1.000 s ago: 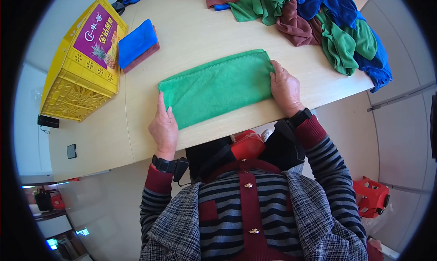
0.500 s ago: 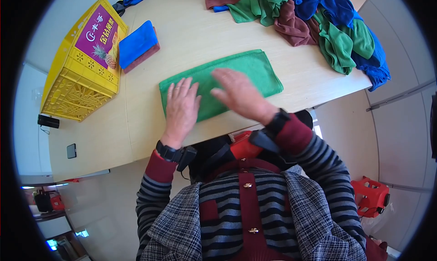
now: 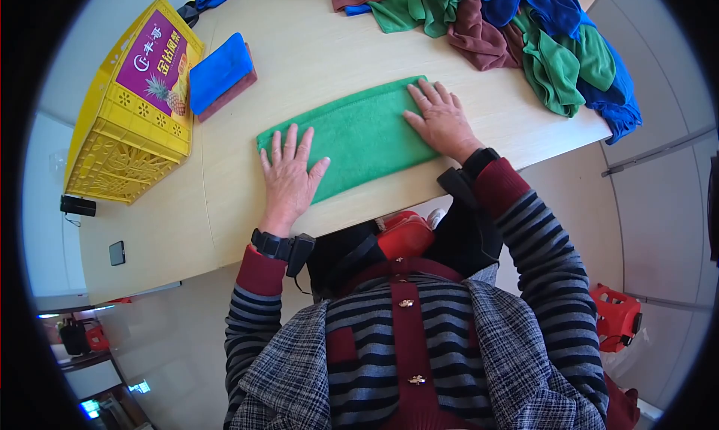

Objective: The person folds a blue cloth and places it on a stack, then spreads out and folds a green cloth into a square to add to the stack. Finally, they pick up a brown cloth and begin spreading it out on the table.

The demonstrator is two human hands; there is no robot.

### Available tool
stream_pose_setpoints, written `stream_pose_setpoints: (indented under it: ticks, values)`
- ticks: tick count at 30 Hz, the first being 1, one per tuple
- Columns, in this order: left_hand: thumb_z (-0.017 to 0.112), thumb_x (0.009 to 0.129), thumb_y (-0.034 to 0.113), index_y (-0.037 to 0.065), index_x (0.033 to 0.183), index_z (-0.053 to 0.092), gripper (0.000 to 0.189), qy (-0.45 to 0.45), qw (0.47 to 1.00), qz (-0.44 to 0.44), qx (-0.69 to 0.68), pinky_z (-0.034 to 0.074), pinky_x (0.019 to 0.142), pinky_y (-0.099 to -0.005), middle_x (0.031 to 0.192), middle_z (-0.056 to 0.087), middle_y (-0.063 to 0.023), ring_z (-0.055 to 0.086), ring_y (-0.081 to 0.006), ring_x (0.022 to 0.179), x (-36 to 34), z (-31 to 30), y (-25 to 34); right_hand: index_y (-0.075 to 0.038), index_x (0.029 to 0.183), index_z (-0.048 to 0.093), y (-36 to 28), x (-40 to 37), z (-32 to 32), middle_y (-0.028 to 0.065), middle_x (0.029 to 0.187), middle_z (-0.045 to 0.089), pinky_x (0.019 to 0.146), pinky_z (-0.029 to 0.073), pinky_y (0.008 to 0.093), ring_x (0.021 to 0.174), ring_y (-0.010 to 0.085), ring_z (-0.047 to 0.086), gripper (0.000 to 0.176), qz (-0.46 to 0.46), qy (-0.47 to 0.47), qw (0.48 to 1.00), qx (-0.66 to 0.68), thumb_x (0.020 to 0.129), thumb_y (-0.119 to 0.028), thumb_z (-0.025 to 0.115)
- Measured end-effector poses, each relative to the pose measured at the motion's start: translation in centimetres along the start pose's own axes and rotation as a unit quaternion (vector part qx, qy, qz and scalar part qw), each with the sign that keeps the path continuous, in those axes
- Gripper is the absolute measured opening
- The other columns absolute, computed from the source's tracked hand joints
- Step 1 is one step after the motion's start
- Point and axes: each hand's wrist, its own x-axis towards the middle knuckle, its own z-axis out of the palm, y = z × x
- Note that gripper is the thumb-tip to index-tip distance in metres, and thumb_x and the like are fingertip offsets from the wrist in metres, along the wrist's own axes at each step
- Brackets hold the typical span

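Note:
A green towel point(image 3: 363, 134), folded into a long rectangle, lies flat on the table in front of me. My left hand point(image 3: 290, 171) rests on its left end, palm down with fingers spread. On the right end lies my right hand point(image 3: 442, 119), also palm down, fingers apart and reaching the far right corner. Both hands press on the cloth without gripping it. Black bands with small devices sit on both wrists.
To the left stands a yellow plastic crate point(image 3: 131, 141). Beside it is a stack of folded blue and brown cloths point(image 3: 222, 74). A loose heap of green, blue and brown cloths point(image 3: 517, 37) lies far right, partly over the table edge. A phone point(image 3: 117, 253) lies near the left edge.
My right hand has moved right, from above the towel's middle to its right end. My left hand stays on the left end with its fingers spread wider.

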Motion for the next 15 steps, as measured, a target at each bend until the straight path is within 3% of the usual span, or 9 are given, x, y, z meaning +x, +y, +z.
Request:
stream_pose_setpoints:
  ticks: [5,12,15]
  values:
    - [0.049,0.102,0.056,0.019,0.158,0.040,0.068,-0.017,0.997,-0.069,-0.022,0.017,0.121,-0.0658,0.166,0.030,-0.0141,0.022,-0.0409,0.153,0.0,-0.3,-1.5,-0.010,0.155,0.041,0.5,-1.0,0.2,0.0161,0.161,0.038,0.122,0.025,0.0523,0.150,0.0394,0.031,0.063,-0.006,0.021,1.000,-0.015,0.105,-0.048,0.047]
    - [0.053,0.099,0.053,0.013,0.151,0.049,0.066,0.030,0.998,-0.045,0.006,0.021,0.119,-0.0652,0.161,0.039,-0.0182,0.028,-0.0421,0.151,-1.3,0.3,-0.6,-0.004,0.148,0.048,0.0,-2.9,-1.6,0.0189,0.153,0.045,0.117,0.032,0.0495,0.141,0.0407,0.040,0.058,-0.030,0.033,0.998,-0.040,0.100,-0.036,0.057]
    - [0.057,0.097,0.053,0.011,0.150,0.050,0.068,0.075,0.997,-0.025,-0.005,0.016,0.120,-0.0669,0.160,0.040,-0.0199,0.029,-0.0427,0.150,-2.7,-2.0,0.6,-0.003,0.149,0.047,-2.9,-4.0,-2.0,0.0191,0.157,0.041,0.120,0.026,0.0544,0.148,0.0408,0.033,0.058,-0.080,0.045,0.995,-0.029,0.099,-0.031,0.059]
